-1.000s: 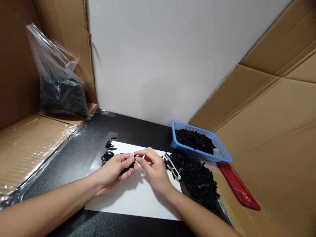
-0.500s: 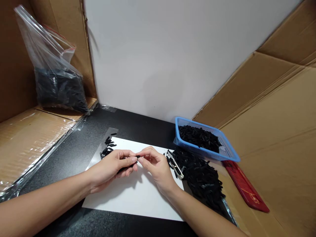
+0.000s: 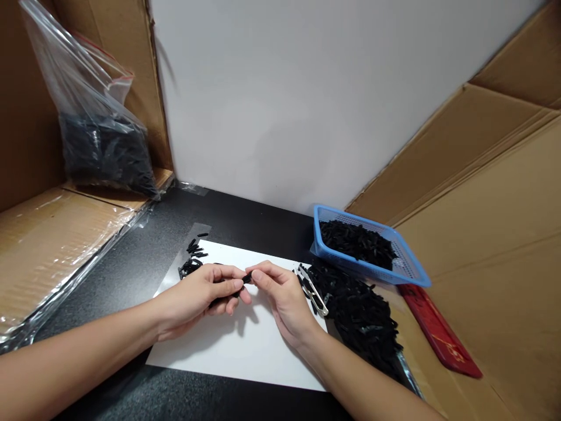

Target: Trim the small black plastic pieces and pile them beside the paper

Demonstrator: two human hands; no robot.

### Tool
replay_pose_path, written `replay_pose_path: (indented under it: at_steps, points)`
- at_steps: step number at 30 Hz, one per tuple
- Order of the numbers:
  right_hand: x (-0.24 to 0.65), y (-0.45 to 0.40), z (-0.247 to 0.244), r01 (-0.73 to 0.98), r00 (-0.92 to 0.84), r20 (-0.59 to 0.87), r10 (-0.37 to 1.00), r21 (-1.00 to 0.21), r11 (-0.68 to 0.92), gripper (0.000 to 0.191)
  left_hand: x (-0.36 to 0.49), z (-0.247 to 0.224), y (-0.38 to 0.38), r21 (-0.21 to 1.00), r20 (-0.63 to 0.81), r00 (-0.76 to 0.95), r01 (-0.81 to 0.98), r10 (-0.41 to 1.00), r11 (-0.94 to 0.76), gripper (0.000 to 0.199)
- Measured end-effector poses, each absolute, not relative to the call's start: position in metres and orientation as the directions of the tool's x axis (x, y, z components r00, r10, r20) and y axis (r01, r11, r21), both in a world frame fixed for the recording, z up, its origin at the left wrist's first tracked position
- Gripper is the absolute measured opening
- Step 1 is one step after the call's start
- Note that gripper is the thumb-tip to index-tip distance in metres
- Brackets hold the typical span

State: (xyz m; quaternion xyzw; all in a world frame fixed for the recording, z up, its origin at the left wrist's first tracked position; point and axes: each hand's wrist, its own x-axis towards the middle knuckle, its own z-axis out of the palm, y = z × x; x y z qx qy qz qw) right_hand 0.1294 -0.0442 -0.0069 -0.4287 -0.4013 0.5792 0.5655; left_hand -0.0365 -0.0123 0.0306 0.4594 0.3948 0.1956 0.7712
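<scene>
Above a white sheet, my left hand and my right hand meet, each pinching one end of a small black fabric strip. More black material shows under the left fingers, partly hidden by them. Pale-handled thread snips lie at the sheet's right edge, beside my right hand. A heap of similar black pieces spreads to the right of them. Behind my left hand, several short black pieces lie at the sheet's far left corner.
A blue plastic basket full of black pieces stands behind the heap. To its right lies a red flat object on cardboard. A clear zip bag of black material leans in the left corner. Cardboard walls flank the black table.
My right hand has shifted slightly right and up from the left fingertips, so more of the black strip shows between them. The camera view has moved slightly.
</scene>
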Motion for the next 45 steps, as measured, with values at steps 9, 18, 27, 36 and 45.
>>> replay_pose_path:
  at_steps: [9,18,27,36,45]
  points:
    - [0.1302,-0.0427,-0.0076,-0.501,-0.021,-0.183,0.983,-0.849,-0.169,0.019,-0.0368,0.0276,-0.0099,0.843,-0.440,0.587,0.010,0.679,0.538,0.023]
    - [0.1287,-0.0446,-0.0044,-0.462,-0.059,-0.143,0.988,-0.873,-0.154,0.016,-0.0375,0.0280,-0.0105,0.853,-0.395,0.634,-0.014,0.664,0.521,0.018]
    - [0.1290,-0.0454,-0.0028,-0.390,-0.038,-0.027,0.999,-0.920,-0.040,0.010,-0.0373,0.0303,-0.0133,0.909,-0.343,0.634,0.039,0.693,0.415,0.025]
    - [0.1303,-0.0442,-0.0029,-0.378,0.006,-0.064,0.998,-0.924,-0.057,0.013,-0.0379,0.0283,-0.0125,0.848,-0.440,0.497,-0.044,0.748,0.528,0.018]
    - [0.1299,-0.0434,-0.0055,-0.429,0.020,-0.106,0.994,-0.899,-0.088,0.017,-0.0388,0.0277,-0.0126,0.829,-0.437,0.548,-0.063,0.713,0.556,0.022]
